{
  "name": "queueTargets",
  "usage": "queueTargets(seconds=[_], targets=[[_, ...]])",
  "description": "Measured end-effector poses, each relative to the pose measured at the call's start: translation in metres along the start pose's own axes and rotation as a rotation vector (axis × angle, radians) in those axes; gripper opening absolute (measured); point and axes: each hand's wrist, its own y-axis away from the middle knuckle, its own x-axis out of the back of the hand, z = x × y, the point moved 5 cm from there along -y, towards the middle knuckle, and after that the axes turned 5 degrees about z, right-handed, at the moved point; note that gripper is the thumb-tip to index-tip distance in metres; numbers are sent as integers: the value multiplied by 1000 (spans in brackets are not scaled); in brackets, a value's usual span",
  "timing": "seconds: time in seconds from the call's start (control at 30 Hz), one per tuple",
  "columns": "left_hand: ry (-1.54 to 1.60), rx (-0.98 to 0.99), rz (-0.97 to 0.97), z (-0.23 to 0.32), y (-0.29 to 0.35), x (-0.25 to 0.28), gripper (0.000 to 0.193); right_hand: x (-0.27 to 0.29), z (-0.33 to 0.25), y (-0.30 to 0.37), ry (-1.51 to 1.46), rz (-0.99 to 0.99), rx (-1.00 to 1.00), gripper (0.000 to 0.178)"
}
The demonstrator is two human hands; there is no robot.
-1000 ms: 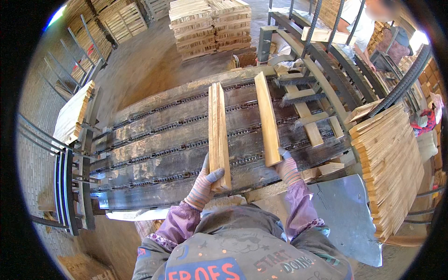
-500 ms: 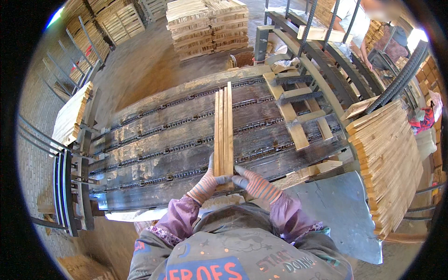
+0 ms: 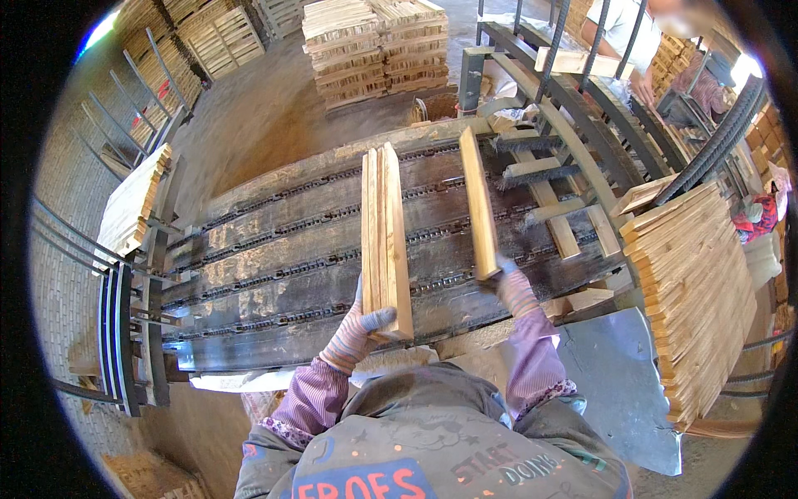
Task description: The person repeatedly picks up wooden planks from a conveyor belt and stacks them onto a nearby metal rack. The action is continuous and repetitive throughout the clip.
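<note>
On the dark chain conveyor (image 3: 274, 249), head view: person stands at its near edge, both forearms coming up from the lower edge in purple striped sleeves and knit gloves. Left hand (image 3: 359, 326) grips the near end of a bundle of wood slats (image 3: 384, 229), fingers wrapped round the lower end, thumb on the near face; slats stacked together on edge, running lengthwise away from the person across the belt. Two or three slats in the bundle, exact count unclear. Right hand (image 3: 513, 287) closed on the near end of a single slat (image 3: 478, 200), which also points away across the conveyor, lying just right of the bundle with a clear gap between them, not touching. Whether the slats rest on the belt or are lifted off it cannot be told.

Right of the conveyor, a tall stack of pale slats (image 3: 694, 283) sits fanned on its side, near the right hand but apart from it. Grey metal sheet (image 3: 619, 374) lies below that stack, beside the person's right elbow. Loose wood pieces (image 3: 557, 216) lie on the far right part of the belt by a dark metal frame (image 3: 582, 150). Far back, stacked board piles (image 3: 378, 46) on the dirt floor. Another slat pile (image 3: 133, 200) at the conveyor's left end. A co-worker's arm (image 3: 636, 79) shows at top right behind the frame bars.
</note>
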Motion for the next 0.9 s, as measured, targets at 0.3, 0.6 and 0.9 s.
queueTargets(seconds=[0.3,0.6,0.9], targets=[[-16,-31,-1,-11,-16,-1,97,-90,6,77,276,-240,56,62],[-2,57,27,-47,-3,-3,95,-136,64,90,558,-185,171,70],[-201,100,-57,-50,18,28,108,-188,59,100,-93,-399,-140,85]])
